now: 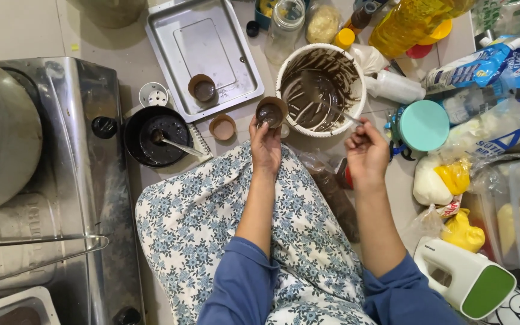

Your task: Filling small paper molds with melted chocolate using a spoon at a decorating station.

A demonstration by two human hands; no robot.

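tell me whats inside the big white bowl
The white bowl holds dark brown batter, pooled low and streaked up its walls. The utensil in the right hand reaches in over the rim; its tip is sunk in batter, so its shape cannot be seen. The bowl's bottom is covered.

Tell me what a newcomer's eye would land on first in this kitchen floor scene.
First, the white bowl streaked with dark chocolate batter, top centre, with the right hand holding a spoon at its edge. Beside it the left hand holds up a small brown cup of batter. Further left, a metal tray carries another filled cup, near a black pot.
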